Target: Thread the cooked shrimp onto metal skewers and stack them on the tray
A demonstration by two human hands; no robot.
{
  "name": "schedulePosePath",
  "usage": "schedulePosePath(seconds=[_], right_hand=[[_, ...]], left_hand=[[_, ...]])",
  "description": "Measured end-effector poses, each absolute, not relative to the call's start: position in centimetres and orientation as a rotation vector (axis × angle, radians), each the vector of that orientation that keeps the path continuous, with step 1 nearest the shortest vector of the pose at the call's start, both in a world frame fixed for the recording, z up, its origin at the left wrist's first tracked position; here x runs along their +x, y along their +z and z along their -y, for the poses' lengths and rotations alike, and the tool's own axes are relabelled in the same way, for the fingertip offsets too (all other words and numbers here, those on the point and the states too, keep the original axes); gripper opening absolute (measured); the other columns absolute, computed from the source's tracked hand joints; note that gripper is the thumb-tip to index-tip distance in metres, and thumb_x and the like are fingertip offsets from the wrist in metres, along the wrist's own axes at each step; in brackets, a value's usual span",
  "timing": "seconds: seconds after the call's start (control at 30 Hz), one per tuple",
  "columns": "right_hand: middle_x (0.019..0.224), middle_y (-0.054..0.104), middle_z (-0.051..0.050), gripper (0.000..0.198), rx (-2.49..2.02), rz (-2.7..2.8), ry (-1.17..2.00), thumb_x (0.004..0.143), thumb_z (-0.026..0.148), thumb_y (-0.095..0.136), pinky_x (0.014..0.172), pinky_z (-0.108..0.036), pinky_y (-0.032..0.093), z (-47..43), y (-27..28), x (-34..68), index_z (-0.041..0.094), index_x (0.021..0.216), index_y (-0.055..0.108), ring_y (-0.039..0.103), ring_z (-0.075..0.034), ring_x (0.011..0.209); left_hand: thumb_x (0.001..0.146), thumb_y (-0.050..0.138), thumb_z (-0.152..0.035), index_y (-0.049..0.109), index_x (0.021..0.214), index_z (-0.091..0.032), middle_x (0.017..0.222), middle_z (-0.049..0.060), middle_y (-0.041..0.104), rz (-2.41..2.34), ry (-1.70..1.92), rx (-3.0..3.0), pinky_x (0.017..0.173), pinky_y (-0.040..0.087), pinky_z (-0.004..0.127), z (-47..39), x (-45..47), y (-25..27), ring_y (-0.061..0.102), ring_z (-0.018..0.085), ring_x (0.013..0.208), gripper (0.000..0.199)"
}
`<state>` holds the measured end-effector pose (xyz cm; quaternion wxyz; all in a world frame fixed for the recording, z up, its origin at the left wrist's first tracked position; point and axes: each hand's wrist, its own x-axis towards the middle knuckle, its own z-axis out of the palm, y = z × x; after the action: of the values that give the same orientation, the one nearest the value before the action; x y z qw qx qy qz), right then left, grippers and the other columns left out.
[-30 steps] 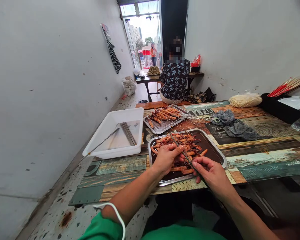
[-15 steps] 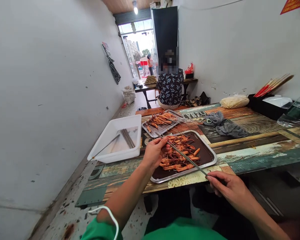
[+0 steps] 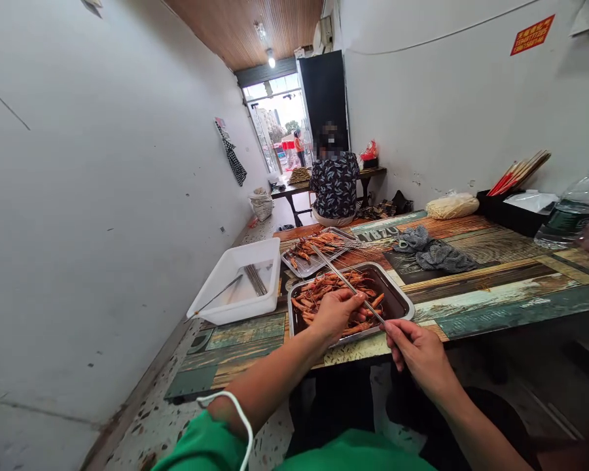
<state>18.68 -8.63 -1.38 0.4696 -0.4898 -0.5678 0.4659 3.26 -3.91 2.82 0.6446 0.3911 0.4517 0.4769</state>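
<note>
My left hand (image 3: 338,314) pinches a few thin metal skewers (image 3: 334,269) partway along. The fingers of my right hand (image 3: 417,353) are closed on their near end. The skewers slant away over a metal tray (image 3: 406,309) of dark liquid, where long orange-brown pieces of food (image 3: 308,296) lie piled. Behind it, a second metal tray (image 3: 299,268) bears similar pieces of food (image 3: 319,244) on skewers, whose shafts stick out to the right. How many skewers I hold cannot be made out.
A white plastic tub (image 3: 214,288) with metal skewers (image 3: 255,280) stands on the left of the wood-patterned table (image 3: 491,304). Grey cloths (image 3: 442,254), a bagged pale bundle (image 3: 452,206), a black box (image 3: 503,212) and a bottle (image 3: 569,212) are on the right. A person (image 3: 334,186) sits beyond.
My left hand has slid down the skewers, nearer to my right hand. Both hands still hold them. The view has tilted up, showing more ceiling.
</note>
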Motion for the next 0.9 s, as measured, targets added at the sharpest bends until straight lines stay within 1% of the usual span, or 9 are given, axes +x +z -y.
schedulePosePath(seconds=[0.1,0.2,0.27,0.37,0.57,0.63,0.77,0.83,0.9], right_hand=[[0.057,0.056,-0.001,0.040,-1.219,1.467,0.997,0.083,0.050,0.049,0.036,-0.026,0.043,8.3,-1.3,18.6,0.015,0.088,0.067,0.052,-0.014,0.042],[0.074,0.066,-0.007,0.034,-1.188,1.562,0.785,0.085,0.042,0.050,0.058,-0.032,0.050,8.4,-0.9,18.8,0.016,0.097,0.067,0.061,-0.019,0.061],[0.085,0.069,-0.009,0.027,-1.123,1.658,0.693,0.084,0.036,0.051,0.071,-0.035,0.050,8.5,-0.7,19.0,0.018,0.094,0.069,0.064,-0.021,0.076],[0.087,0.071,-0.008,0.020,-1.013,1.814,0.632,0.083,0.028,0.052,0.072,-0.034,0.049,8.5,-0.4,19.1,0.021,0.088,0.070,0.065,-0.022,0.080],[0.090,0.071,-0.007,0.018,-0.916,1.923,0.592,0.083,0.021,0.052,0.076,-0.033,0.048,8.0,0.5,19.2,0.021,0.092,0.069,0.065,-0.020,0.083],[0.091,0.071,-0.005,0.017,-0.908,1.889,0.685,0.082,0.021,0.056,0.076,-0.031,0.047,8.0,0.7,19.3,0.021,0.092,0.069,0.064,-0.019,0.084],[0.074,0.068,-0.002,0.010,-0.860,1.531,1.218,0.076,0.025,0.066,0.066,-0.027,0.048,7.9,0.5,19.2,0.020,0.084,0.070,0.061,-0.015,0.068],[0.063,0.064,0.000,0.013,-0.812,1.381,1.390,0.075,0.030,0.068,0.058,-0.027,0.048,8.0,0.2,18.9,0.018,0.080,0.068,0.058,-0.013,0.058],[0.062,0.062,0.000,0.019,-0.775,1.306,1.445,0.074,0.036,0.068,0.054,-0.028,0.047,8.0,-0.2,18.5,0.018,0.079,0.065,0.057,-0.013,0.055]], left_hand=[[0.069,0.072,-0.028,0.058,0.068,-0.009,0.053,0.000,0.060,-1.035,1.101,0.915,0.047,0.044,0.018,3.7,3.4,2.8,0.053,0.006,0.043,0.023],[0.073,0.068,-0.026,0.057,0.065,-0.010,0.051,0.000,0.059,-1.049,1.120,0.933,0.047,0.046,0.018,3.2,2.7,3.1,0.054,0.007,0.042,0.022],[0.076,0.065,-0.023,0.056,0.065,-0.009,0.051,0.000,0.059,-1.061,1.108,0.934,0.046,0.046,0.017,3.0,2.2,3.4,0.054,0.006,0.041,0.019],[0.078,0.063,-0.018,0.056,0.067,-0.009,0.050,0.001,0.058,-1.074,1.070,0.905,0.045,0.047,0.017,2.9,1.6,3.7,0.054,0.007,0.040,0.016],[0.081,0.058,-0.011,0.056,0.068,-0.007,0.050,0.002,0.058,-1.079,1.010,0.816,0.043,0.046,0.015,2.9,1.2,4.3,0.054,0.006,0.040,0.014],[0.082,0.055,-0.009,0.056,0.068,-0.007,0.051,0.003,0.058,-1.055,0.991,0.786,0.043,0.046,0.014,2.9,1.2,4.4,0.054,0.006,0.039,0.015],[0.082,0.054,-0.007,0.057,0.066,-0.007,0.051,0.002,0.057,-1.019,0.960,0.739,0.041,0.045,0.013,2.7,1.2,4.5,0.053,0.005,0.040,0.017],[0.082,0.054,-0.007,0.057,0.066,-0.007,0.051,0.002,0.057,-1.014,0.940,0.709,0.042,0.046,0.013,2.6,1.4,4.5,0.053,0.005,0.040,0.017],[0.082,0.055,-0.007,0.058,0.067,-0.007,0.052,0.003,0.057,-1.001,0.916,0.674,0.042,0.046,0.012,2.5,1.7,4.4,0.053,0.005,0.041,0.015]])
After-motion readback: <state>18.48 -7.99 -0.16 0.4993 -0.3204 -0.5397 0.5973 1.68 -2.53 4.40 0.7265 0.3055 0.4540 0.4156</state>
